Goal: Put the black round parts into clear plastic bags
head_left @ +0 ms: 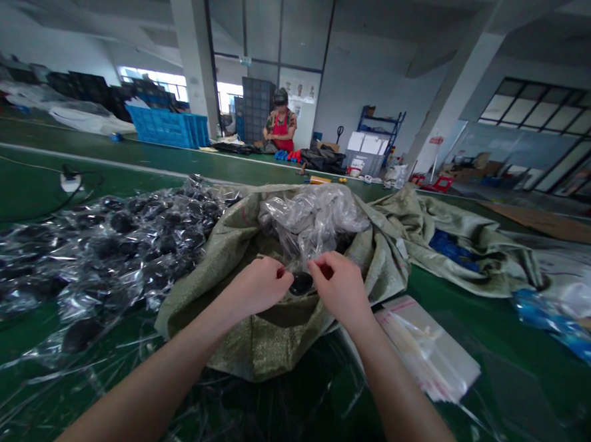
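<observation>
My left hand [265,284] is closed, its thumb and fingertips pinched together at the left edge of a small black round piece [302,283]. My right hand [340,284] is also closed in a pinch, against the upper right of that piece. Whatever thin film the fingertips may also hold is too fine to make out. Both hands are over the mouth of an open woven sack [262,346], olive in colour. Crumpled clear plastic bags [316,215] bulge from the sack just beyond my fingers.
Many black round pieces in clear bags [119,237] are heaped on the left. To the right lie a stack of flat clear bags [430,349] and another woven sack [454,244]. Loose plastic strips are scattered nearest me. A person in a red apron [282,130] works farther off.
</observation>
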{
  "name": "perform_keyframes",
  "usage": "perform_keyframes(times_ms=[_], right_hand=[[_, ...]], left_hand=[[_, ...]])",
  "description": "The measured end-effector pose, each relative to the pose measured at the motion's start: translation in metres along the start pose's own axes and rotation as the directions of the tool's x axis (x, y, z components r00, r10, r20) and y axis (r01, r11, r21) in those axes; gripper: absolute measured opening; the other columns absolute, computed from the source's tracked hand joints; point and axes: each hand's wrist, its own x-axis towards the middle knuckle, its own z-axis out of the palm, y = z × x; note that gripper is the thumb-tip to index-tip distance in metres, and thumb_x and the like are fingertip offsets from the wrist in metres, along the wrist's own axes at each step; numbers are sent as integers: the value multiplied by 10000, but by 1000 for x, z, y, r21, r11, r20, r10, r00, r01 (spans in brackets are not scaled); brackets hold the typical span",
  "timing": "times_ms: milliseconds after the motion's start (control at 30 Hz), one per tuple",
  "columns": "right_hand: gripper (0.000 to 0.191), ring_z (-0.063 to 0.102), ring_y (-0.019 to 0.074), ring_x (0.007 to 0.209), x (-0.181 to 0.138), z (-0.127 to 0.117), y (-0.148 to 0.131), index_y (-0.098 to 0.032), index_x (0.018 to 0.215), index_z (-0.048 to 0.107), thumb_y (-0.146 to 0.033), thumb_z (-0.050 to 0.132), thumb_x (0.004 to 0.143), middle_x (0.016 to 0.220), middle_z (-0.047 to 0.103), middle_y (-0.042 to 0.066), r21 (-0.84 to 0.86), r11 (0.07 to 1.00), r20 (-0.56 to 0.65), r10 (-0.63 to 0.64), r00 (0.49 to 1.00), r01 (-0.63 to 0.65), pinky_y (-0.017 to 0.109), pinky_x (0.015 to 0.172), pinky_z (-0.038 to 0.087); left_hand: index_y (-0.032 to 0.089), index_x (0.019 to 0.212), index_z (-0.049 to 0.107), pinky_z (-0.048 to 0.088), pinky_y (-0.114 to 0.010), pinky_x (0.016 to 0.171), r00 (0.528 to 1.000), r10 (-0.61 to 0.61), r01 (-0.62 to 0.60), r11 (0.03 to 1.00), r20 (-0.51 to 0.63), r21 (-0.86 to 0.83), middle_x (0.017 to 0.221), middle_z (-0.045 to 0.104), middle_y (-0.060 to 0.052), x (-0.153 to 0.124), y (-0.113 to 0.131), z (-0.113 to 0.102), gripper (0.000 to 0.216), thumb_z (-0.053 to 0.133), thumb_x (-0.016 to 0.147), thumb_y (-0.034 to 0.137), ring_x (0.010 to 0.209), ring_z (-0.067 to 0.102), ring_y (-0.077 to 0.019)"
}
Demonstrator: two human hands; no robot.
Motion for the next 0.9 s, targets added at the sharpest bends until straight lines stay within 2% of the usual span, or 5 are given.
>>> perform_keyframes(times_ms=[67,267,433,633,900], right_hand=[[199,562,151,671,0,0,1,-198,679,570,-238,534,870,682,597,11,21,997,-16,-76,997,76,260,657,405],[248,498,128,574,-2,-1,-2,-204,654,510,-272,509,892,606,524,-22,22,999,-172,46,984,-43,253,588,366],[253,472,117,562,-8,-9,-17,-207,658,485,-258,498,906,607,487,-25,-6,998,-237,-62,970,62,243,572,364],[234,470,117,559,-21,-19,-36,-206,674,493,-212,507,908,621,489,-14,-24,992,-248,-127,960,125,251,544,358],[222,479,121,548,-26,-14,-42,-217,677,493,-210,519,898,611,498,-14,5,995,-203,-92,975,95,256,531,363]], left_hand=[[172,534,536,259,-272,540,1000,-8,8,1000,-5,-14,521,496,-21,2,-2,0,305,422,798,276,529,469,-146],[170,546,531,253,-275,537,1000,1,-2,1000,-17,-31,521,499,-18,3,-4,-3,310,416,813,277,521,465,-141],[170,572,547,241,-280,539,994,17,-12,999,-107,49,579,570,-44,-16,7,-12,323,427,836,311,524,474,-145],[197,588,536,239,-298,547,986,-3,32,985,-169,170,611,601,-56,-41,17,-25,337,430,853,377,522,498,-176],[199,543,504,227,-305,543,987,-16,48,980,-162,195,558,557,-47,-39,14,-27,345,455,831,384,493,472,-171]])
